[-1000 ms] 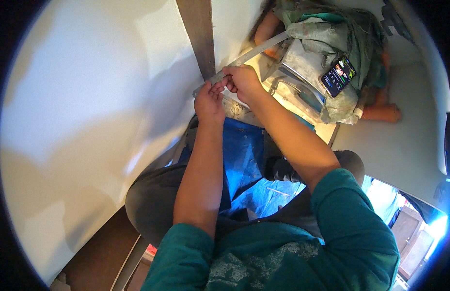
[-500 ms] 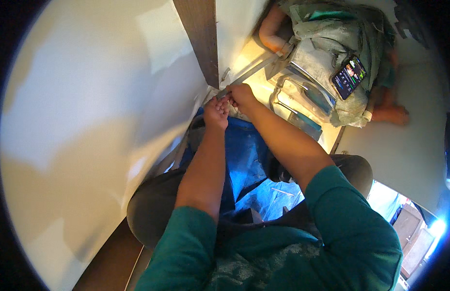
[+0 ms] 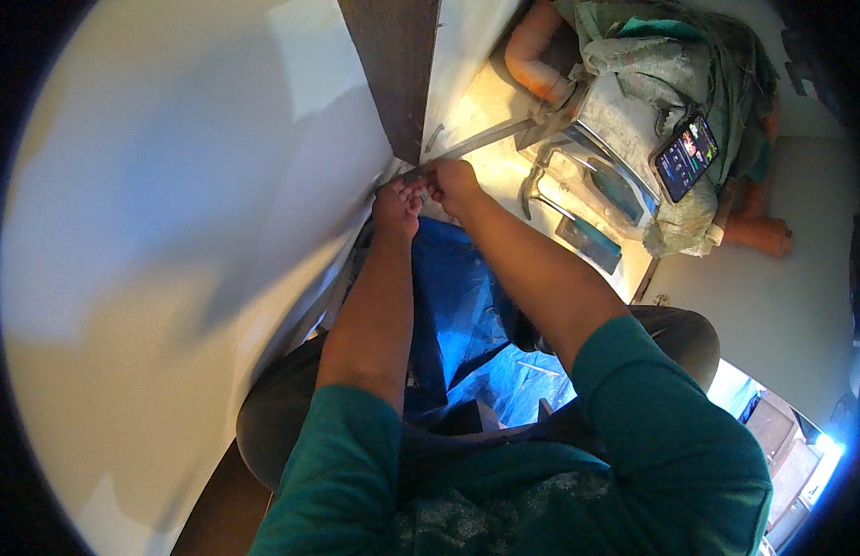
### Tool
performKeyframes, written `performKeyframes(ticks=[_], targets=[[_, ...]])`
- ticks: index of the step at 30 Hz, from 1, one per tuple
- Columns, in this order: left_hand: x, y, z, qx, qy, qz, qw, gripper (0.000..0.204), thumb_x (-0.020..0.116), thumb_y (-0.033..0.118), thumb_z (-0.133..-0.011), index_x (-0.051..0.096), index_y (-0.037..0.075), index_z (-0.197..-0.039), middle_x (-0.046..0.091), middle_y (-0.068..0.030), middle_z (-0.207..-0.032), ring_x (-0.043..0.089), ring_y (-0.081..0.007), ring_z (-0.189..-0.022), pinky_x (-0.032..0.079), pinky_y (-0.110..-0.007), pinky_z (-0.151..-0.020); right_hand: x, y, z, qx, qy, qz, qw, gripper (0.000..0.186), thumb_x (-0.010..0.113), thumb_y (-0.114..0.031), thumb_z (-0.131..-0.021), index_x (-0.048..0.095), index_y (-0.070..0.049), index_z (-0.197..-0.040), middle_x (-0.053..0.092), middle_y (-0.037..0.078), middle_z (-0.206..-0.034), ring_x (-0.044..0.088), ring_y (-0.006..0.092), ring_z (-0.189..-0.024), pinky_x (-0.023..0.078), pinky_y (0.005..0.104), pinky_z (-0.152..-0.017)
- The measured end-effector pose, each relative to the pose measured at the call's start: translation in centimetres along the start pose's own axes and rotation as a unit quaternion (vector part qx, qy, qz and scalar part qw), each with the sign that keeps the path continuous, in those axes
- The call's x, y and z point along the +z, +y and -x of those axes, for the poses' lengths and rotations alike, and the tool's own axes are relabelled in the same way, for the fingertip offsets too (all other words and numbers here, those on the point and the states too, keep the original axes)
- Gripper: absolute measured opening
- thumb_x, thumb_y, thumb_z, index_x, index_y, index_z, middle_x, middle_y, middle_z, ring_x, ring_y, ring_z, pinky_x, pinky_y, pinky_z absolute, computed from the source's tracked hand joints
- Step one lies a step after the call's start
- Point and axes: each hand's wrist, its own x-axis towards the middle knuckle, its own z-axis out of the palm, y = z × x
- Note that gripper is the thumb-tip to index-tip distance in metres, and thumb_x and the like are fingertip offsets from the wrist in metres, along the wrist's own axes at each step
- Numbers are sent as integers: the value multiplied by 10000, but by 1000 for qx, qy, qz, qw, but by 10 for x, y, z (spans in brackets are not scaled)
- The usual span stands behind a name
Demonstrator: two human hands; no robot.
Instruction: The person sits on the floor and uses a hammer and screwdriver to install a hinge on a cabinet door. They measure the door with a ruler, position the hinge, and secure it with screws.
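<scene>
My left hand (image 3: 395, 206) has its fingers curled at the near end of a long, flat grey bar (image 3: 485, 139), low in the wall corner. Just right of it, my right hand (image 3: 451, 188) grips the same bar with bent fingers. The bar slants up to the right toward an orange pipe (image 3: 532, 60), its far end among sacking. Right of my hands, a claw hammer (image 3: 539, 176) lies on a lit pale surface, beside a bladed tool (image 3: 585, 241) with a teal part. My finger tips are partly hidden around the bar.
A white wall (image 3: 170, 213) fills the left, next to a dark wooden post (image 3: 388, 65). Green-grey sacking (image 3: 689, 69) at upper right bears a lit phone (image 3: 684, 157). Another orange pipe (image 3: 759, 232) sticks out below it. Blue tarpaulin (image 3: 458, 306) lies between my dark-trousered legs.
Since a second ago, both hands and the bar's near end have moved downward in the view, closer to the corner. More of the hammer and lit surface shows to their right.
</scene>
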Motion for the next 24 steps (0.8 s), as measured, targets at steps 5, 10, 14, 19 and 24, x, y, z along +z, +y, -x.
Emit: performKeyframes(ticks=[5,10,14,19,24], targets=[[20,1,16,11,-9,31,999,153,495,212,-937,569,84,-975,663,-63,-833,604,-156,-740,423,-259,-617,-11,-6,3,-109,-13,64,992,129,554,-116,-877,591,-3,-829,599,120,-659,491,169,-495,369,297,-436],[9,8,28,93,-65,59,992,121,530,196,-912,570,98,-970,653,-68,-829,597,-171,-734,419,-299,-700,11,-28,44,-15,-39,-93,995,136,551,-115,-882,592,-8,-810,599,112,-659,496,169,-496,365,293,-440],[37,9,56,72,-46,63,994,142,551,208,-914,554,92,-995,655,-72,-841,598,-187,-726,421,-297,-687,6,-51,77,-67,-23,-62,996,155,552,-137,-888,596,-13,-805,596,103,-643,499,167,-492,361,295,-433],[26,2,39,23,40,6,999,158,542,228,-935,554,87,-1006,656,-61,-826,578,-158,-708,407,-264,-617,-4,-16,33,-58,-19,33,998,244,511,-146,-893,598,-2,-717,567,117,-581,504,187,-438,363,330,-393],[10,2,20,8,18,-23,1000,172,495,234,-959,561,82,-1004,665,-55,-826,573,-146,-716,411,-268,-633,-4,1,7,-17,-8,35,999,157,562,-153,-893,606,-16,-829,628,125,-669,484,161,-466,348,296,-407]])
